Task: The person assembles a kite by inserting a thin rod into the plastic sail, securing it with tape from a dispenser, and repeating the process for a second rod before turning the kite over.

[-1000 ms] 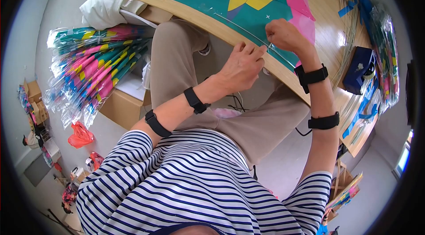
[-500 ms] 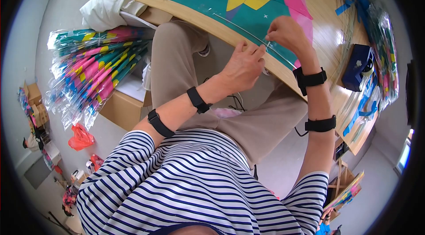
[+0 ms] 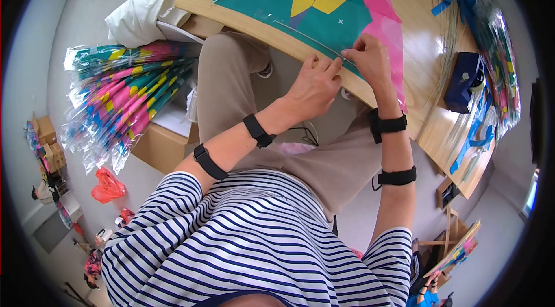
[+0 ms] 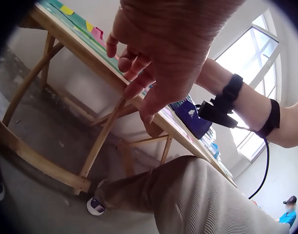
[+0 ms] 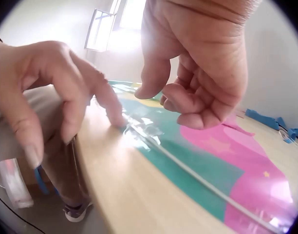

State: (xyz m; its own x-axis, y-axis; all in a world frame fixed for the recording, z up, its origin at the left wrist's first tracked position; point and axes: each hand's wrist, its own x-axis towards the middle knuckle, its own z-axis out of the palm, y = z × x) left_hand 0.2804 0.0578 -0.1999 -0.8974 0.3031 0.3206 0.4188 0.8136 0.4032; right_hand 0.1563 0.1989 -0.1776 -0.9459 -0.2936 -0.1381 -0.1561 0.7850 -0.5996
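A printed plastic sheet (image 3: 260, 9), green and pink with yellow shapes, lies along the table's near edge. A thin white rod (image 5: 197, 178) runs along that edge over the sheet, with glossy clear film (image 5: 141, 134) around its near end. My left hand (image 3: 318, 84) is at the table edge, and its index fingertip touches the sheet beside the rod's end. The other left fingers hang bent past the edge. My right hand (image 5: 202, 63) hovers over the sheet near the rod, fingers curled, thumb apart from the index finger, nothing visible between them.
A dark blue tape dispenser (image 3: 462, 84) stands on the table (image 3: 425, 6) at the right, near blue ribbons (image 3: 445, 3) and thin rods. Wrapped colourful bundles (image 3: 133, 87) sit on a cardboard box (image 3: 159, 148) at the left. A person in blue (image 4: 288, 217) is in the background.
My right hand has opened from a fist-like curl and moved slightly down and back along the rod, its forearm swinging left. My left hand stays near the rod at the edge.
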